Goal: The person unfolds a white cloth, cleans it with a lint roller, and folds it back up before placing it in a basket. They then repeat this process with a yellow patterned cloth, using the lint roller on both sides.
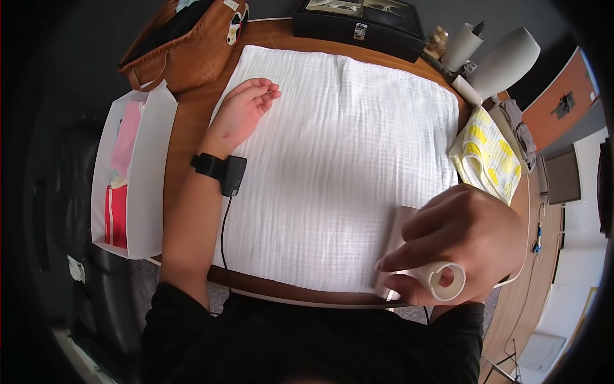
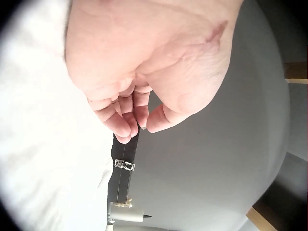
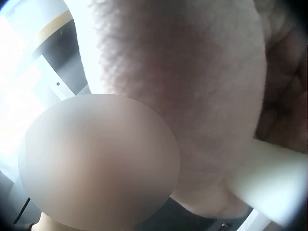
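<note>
A white crinkled muslin cloth (image 1: 332, 160) lies spread over the table. My right hand (image 1: 467, 237) grips the white hollow handle (image 1: 437, 281) of what looks like a lint roller, its open end facing up toward my head. The blurred, pale roller (image 1: 395, 237) is partly hidden by my fingers, over the cloth's near right corner. In the right wrist view, the white handle (image 3: 272, 180) sticks out beside my hand. At the cloth's left side is my left hand (image 1: 246, 112), fingers loosely bent and nothing in them; the left wrist view shows the thumb near the fingertips.
A white box (image 1: 148, 185) with folded pink and red cloths stands at the left, a brown woven bag (image 1: 185, 64) behind it. At the back sits a black latched case (image 1: 332, 29). A yellow-and-white folded cloth (image 1: 489, 153) and a white vase-like object (image 1: 508, 61) are at the right.
</note>
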`<state>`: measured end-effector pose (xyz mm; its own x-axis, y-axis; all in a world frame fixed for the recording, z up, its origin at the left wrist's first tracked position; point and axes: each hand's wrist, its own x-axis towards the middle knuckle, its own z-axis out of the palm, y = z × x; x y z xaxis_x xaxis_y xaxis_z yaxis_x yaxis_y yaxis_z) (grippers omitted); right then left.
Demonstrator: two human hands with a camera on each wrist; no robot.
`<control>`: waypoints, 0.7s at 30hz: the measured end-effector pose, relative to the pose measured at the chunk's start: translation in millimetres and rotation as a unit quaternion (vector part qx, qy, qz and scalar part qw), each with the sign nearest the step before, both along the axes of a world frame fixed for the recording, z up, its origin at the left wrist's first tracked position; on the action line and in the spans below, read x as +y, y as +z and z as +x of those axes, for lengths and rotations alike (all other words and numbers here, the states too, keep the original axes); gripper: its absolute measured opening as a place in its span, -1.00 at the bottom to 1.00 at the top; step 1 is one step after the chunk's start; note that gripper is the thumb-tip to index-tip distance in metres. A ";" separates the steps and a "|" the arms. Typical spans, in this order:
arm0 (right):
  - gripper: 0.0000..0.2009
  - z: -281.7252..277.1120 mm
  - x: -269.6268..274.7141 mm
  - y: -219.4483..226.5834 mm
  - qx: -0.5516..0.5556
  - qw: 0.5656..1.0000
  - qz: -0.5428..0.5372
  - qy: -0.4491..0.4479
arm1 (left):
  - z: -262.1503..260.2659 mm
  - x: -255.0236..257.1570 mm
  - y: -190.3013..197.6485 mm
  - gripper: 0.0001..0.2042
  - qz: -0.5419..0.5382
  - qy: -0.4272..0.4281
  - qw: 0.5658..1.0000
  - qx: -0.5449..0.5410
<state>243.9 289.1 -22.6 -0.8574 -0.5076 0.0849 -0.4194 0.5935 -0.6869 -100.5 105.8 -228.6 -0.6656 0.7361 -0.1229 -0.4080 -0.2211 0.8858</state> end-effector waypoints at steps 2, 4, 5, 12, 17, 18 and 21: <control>-0.73 -1.6 -1.5 -2.2 0.040 0.999 -0.017 -0.020 | -2.2 -0.2 -1.7 -0.84 0.006 -0.005 1.000 -0.002; -0.71 -4.7 -2.3 -1.3 0.070 0.996 -0.037 -0.032 | -4.0 -0.9 -4.3 -0.84 0.010 -0.006 1.000 -0.006; -0.71 -5.9 -3.3 -3.6 0.064 0.996 -0.047 -0.046 | -3.6 -0.6 -4.3 -0.83 0.011 -0.003 1.000 -0.007; -0.84 -44.1 -2.8 -44.4 0.111 0.988 -0.096 -0.040 | -5.2 -3.5 1.3 -0.79 0.074 0.018 0.991 -0.108; -0.80 -30.5 32.4 -27.4 0.071 0.994 -0.080 -0.013 | -5.5 -5.2 -1.8 -0.78 0.092 0.030 0.991 -0.089; -0.78 -21.4 43.2 -19.2 0.063 0.996 -0.061 -0.025 | -6.1 -4.6 -2.4 -0.78 0.093 0.026 0.992 -0.082; -0.79 11.8 64.0 -0.1 0.032 0.991 -0.028 -0.128 | -6.6 -3.9 -4.3 -0.78 0.087 0.007 0.995 -0.058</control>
